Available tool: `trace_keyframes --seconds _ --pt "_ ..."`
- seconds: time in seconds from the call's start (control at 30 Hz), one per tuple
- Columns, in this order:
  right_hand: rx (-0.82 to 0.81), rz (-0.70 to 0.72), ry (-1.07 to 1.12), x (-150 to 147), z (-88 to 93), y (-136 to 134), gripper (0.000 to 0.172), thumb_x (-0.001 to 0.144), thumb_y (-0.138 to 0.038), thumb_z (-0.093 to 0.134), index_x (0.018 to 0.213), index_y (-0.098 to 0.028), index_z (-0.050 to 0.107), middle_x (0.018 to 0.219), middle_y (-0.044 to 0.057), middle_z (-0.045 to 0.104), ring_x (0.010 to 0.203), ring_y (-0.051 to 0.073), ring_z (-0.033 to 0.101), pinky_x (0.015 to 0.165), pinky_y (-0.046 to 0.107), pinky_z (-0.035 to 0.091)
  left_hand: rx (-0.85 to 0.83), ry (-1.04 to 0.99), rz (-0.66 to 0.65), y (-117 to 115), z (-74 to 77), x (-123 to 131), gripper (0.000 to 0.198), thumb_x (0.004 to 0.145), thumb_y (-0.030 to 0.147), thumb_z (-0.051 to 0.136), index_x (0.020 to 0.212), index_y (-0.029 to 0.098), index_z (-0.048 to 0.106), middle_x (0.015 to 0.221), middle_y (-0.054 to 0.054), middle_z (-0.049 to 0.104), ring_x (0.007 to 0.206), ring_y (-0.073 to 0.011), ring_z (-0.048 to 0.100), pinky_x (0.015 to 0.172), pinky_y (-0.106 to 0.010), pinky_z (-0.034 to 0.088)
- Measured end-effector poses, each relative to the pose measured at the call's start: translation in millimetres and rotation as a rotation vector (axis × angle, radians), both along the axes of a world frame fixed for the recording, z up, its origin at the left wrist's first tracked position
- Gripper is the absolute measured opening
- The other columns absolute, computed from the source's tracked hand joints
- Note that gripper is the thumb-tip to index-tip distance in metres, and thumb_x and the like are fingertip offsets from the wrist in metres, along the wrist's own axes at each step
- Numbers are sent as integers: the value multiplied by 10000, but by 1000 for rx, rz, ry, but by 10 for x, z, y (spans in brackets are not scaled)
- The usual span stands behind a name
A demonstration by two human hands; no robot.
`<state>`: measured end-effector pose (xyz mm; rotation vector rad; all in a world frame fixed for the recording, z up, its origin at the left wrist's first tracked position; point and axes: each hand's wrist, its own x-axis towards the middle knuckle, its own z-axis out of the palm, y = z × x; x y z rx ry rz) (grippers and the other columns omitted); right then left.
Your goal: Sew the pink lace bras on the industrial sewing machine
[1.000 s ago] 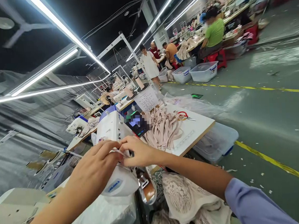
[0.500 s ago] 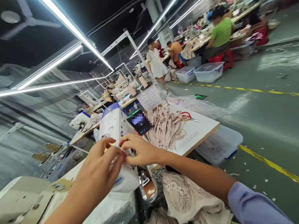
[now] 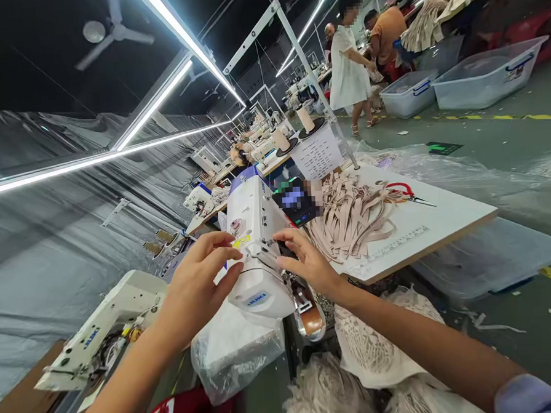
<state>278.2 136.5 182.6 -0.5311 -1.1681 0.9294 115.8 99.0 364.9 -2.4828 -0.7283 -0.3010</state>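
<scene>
My left hand is over the left side of the white sewing machine, its fingers curved and apart, with nothing visible in them. On the machine's other side is my right hand, thumb and fingers parted, close to the metal parts on the machine's head; I see nothing held there either. A gap separates the two hands, and the top of the machine shows through it. A thread too fine to make out may be there. Beige fabric straps lie heaped on the white table to the right.
Red-handled scissors lie beyond the straps. A control screen and thread cones stand behind. Lace fabric pieces hang below my right arm. Another machine is at left. A person in white stands by plastic bins.
My hands were together with fingertips meeting above the machine; now they have parted and their fingers have spread. The view has shifted, and the person in white looks nearer.
</scene>
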Motion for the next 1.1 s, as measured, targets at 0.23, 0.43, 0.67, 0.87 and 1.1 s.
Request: trace_keyframes --seconds 0.23,0.43,0.67,0.87,1.1 --pt "121 -126 -339 54 481 -4 123 789 -192 698 911 -203 708 1236 82 543 1227 251 502 1093 445 366 61 93 -68 42 8 79 96 960 157 520 999 176 606 1148 -105 581 1022 -183 630 853 -320 562" --pt "219 -348 -584 180 432 -45 114 727 -129 712 655 -185 643 1115 97 620 1166 299 477 1065 508 374 83 190 -97 83 40 106 133 966 174 506 1011 185 630 1194 -119 589 1058 -207 621 871 -348 563" --pt "208 -294 -621 161 313 -13 131 725 -118 707 650 -187 624 1070 84 640 1109 279 520 985 467 439 74 452 -72 114 139 331 253 958 152 457 978 181 708 1243 -137 614 1037 -247 629 852 -384 555" --pt "185 -211 -574 235 282 -33 79 774 -164 721 770 -193 648 1083 75 635 1115 264 543 990 440 431 127 619 -185 178 150 408 308 993 168 408 870 172 691 1188 -99 660 1071 -218 616 916 -360 520" --pt "264 -328 -516 147 198 -226 242 854 -304 698 1092 -277 666 1085 44 672 1092 221 596 946 338 455 20 206 -104 275 -252 -141 203 930 200 541 1090 239 659 1193 -97 623 1108 -256 610 987 -435 497"
